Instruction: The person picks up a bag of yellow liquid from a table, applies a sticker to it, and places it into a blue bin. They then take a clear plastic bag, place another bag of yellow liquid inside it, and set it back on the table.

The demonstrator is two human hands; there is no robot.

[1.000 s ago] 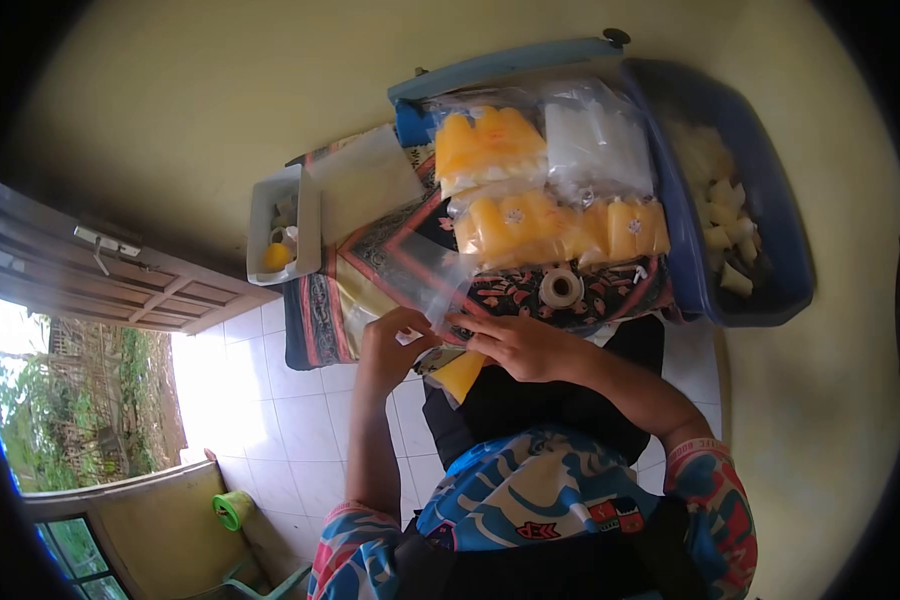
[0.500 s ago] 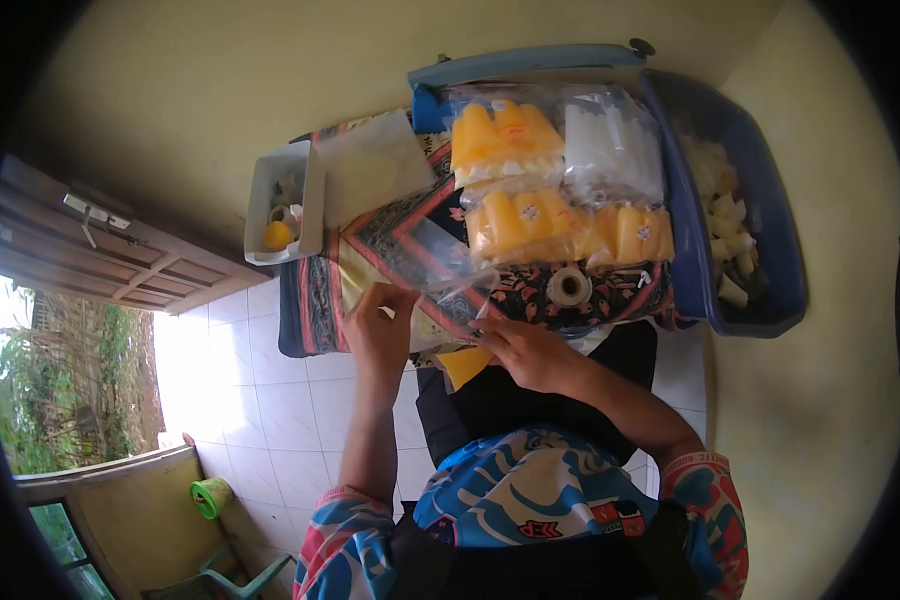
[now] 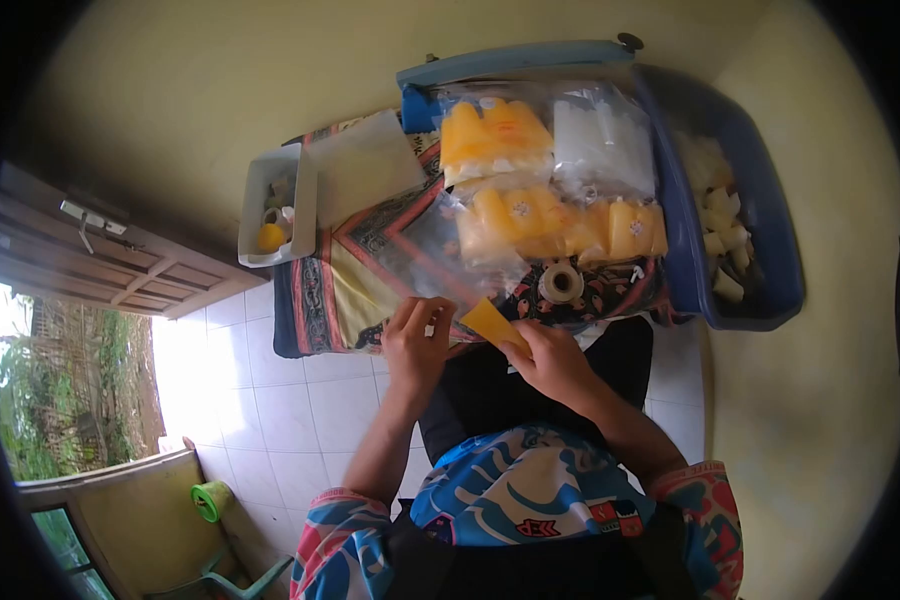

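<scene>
My right hand (image 3: pixel 552 362) is closed around a yellow packet (image 3: pixel 490 324), whose pale end points up and left toward the bag. My left hand (image 3: pixel 417 345) has its thumb and fingers bent together at the edge of a clear plastic bag (image 3: pixel 432 268). That bag lies over the patterned cloth (image 3: pixel 355 270), and its see-through outline is hard to follow. Beyond it rest clear bags filled with similar yellow packets (image 3: pixel 510 222) and another bag of whitish ones (image 3: pixel 603 145). A roll of tape (image 3: pixel 561 284) sits right of the yellow packet.
At the left end of the cloth stands a white container (image 3: pixel 308 215) with small items inside, beside a stack of clear plastic sheets (image 3: pixel 370 165). A dark blue tub (image 3: pixel 770 230) holding pale pieces is on the right. A blue lid-like strip (image 3: pixel 520 62) leans against the wall.
My right hand has raised the yellow packet from near my lap to the bag's opening. My left hand has shifted right, closer to the packet.
</scene>
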